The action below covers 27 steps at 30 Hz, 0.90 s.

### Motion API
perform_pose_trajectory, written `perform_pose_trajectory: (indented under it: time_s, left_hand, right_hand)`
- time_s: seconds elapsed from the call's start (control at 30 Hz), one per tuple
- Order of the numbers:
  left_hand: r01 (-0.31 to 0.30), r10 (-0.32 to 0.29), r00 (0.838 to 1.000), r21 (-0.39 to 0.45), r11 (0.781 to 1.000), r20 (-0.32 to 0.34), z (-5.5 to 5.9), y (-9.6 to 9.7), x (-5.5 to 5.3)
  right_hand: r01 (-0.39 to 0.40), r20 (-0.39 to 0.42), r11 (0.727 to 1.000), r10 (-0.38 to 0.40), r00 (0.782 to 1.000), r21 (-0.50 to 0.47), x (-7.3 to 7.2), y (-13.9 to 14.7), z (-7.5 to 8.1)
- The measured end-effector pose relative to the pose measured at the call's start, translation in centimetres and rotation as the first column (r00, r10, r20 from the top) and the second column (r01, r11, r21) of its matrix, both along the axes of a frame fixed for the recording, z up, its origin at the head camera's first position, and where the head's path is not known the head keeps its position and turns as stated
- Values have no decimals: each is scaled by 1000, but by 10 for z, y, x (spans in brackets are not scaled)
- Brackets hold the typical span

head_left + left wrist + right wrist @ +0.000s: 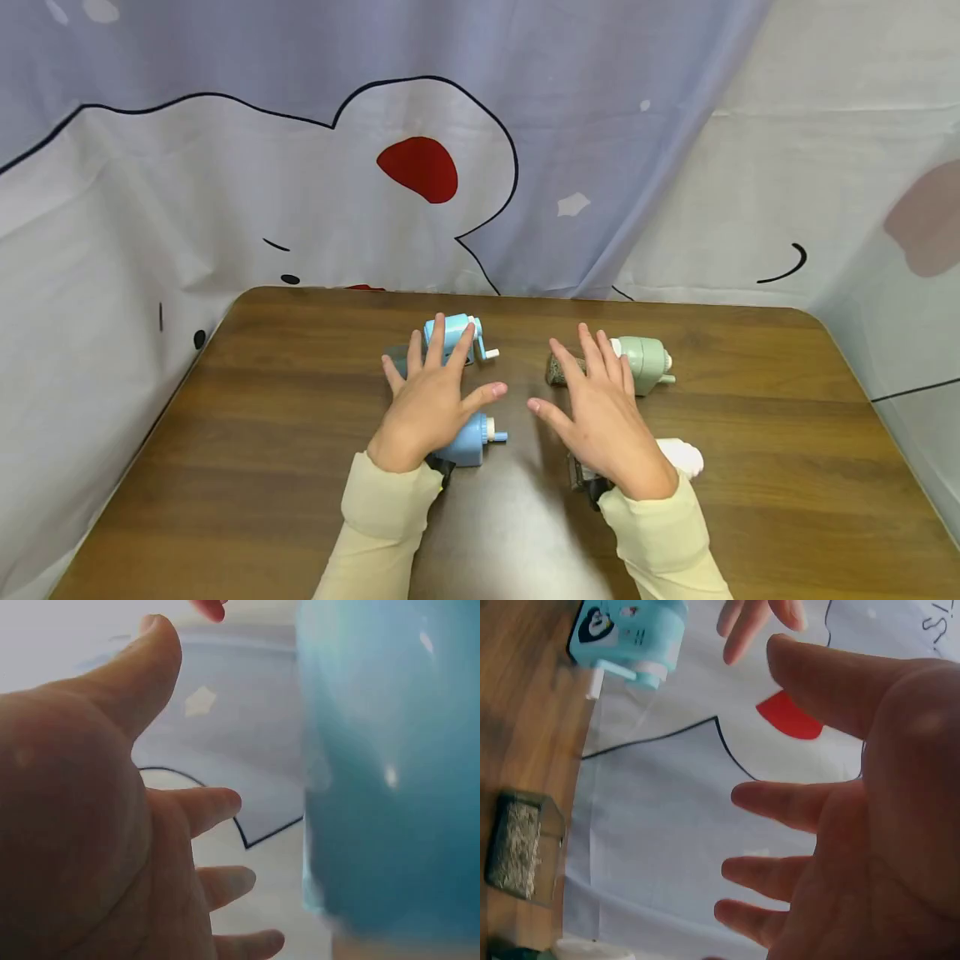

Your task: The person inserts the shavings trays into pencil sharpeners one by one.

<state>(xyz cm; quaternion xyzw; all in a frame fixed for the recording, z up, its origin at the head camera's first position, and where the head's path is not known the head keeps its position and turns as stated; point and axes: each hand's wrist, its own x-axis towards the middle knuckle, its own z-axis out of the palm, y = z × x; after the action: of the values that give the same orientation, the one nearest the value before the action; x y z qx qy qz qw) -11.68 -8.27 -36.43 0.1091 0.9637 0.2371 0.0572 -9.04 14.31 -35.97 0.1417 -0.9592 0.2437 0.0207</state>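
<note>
Both hands hover with fingers spread, holding nothing. My left hand [427, 408] is over the left pair of crank pencil sharpeners: a light blue sharpener [450, 328] behind its fingers and a blue sharpener [467, 442] beside the wrist. In the left wrist view, a blue body [397, 780] fills the right side, close to the camera. My right hand [607, 417] is above the other pair: a green sharpener [645, 362] past the fingertips and a white sharpener [681, 457], partly hidden by the wrist. A see-through bin [521, 847] with shavings shows in the right wrist view.
The sharpeners stand on a brown wood-grain table [262, 400] with rounded far corners. A printed cloth [300, 183] hangs behind the table and along its sides. A strip of tabletop lies between the left and right pairs.
</note>
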Motion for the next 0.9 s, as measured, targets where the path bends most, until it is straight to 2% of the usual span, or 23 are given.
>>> perform_pose_trajectory:
  time_s: [0.3, 0.53, 0.63, 0.8, 0.9]
  left_hand:
    - [35, -35, 999, -9, 999, -7, 3, -49, 1]
    - [57, -58, 998, -30, 998, -16, 9, -95, 0]
    - [59, -59, 998, -22, 998, 7, 10, -110, 2]
    - [58, -59, 995, 11, 998, 81, 2, -125, 10]
    - [87, -91, 989, 40, 995, 115, -8, -129, 15]
  right_hand:
    - [-95, -32, 995, 95, 995, 19, 6, -20, -5]
    - [-139, 28, 990, 138, 990, 18, 10, -34, -6]
    - [-157, 54, 987, 155, 986, 25, 12, -38, -9]
    - [-190, 61, 981, 188, 980, 36, 16, -44, -13]
    - [-217, 59, 976, 215, 975, 32, 16, -48, -17]
